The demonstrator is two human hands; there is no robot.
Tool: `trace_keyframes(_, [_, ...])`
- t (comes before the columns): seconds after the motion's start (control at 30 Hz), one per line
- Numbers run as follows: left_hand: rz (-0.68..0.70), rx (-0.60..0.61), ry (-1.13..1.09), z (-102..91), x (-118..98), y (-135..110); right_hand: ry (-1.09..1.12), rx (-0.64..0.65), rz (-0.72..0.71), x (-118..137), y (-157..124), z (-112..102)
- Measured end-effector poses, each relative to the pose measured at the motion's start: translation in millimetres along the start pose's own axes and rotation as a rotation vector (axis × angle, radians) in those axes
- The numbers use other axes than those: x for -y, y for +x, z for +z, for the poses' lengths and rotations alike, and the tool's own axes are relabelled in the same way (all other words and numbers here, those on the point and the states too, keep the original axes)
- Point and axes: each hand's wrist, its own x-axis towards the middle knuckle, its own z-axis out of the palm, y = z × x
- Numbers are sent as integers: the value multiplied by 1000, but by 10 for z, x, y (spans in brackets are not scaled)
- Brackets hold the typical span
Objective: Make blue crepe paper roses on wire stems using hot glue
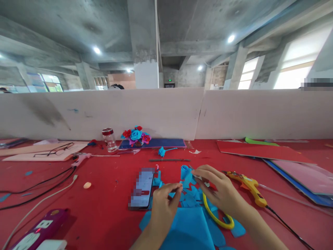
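My left hand (166, 199) is closed in a pinch above the blue paper, thumb and forefinger together; anything between them is too small to make out. My right hand (217, 185) is also pinched, its fingertips beside a rolled blue paper piece (184, 170). What those fingertips hold is unclear. Cut blue paper pieces (191, 198) lie in a loose pile between and below the hands. A larger blue sheet (191, 227) lies nearest me. Under my right wrist curves a yellow loop handle (217, 219), the rest of that tool hidden.
A phone (142, 189) lies left of my left hand. On the right is a yellow glue gun (247, 184) with its cord. Behind are a blue paper flower (161, 151), a bouquet (136, 134) and a glass jar (109, 140). Coloured sheets (265, 151) are stacked at right.
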Motion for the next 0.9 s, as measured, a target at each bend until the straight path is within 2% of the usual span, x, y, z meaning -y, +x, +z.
trace_keyframes(0.17, [70, -3, 97, -12, 16, -2, -80, 75, -31, -11, -3, -109])
trace_keyframes(0.4, [173, -3, 209, -6, 58, -3, -151, -22, -37, -14, -67, -52])
trace_keyframes(0.73, [250, 30, 270, 26, 108, -35, -152, 4, -22, -36, -107, 9])
trace_keyframes(0.9, [245, 37, 293, 23, 93, -39, -170, 9, 0, -25, -118, 17])
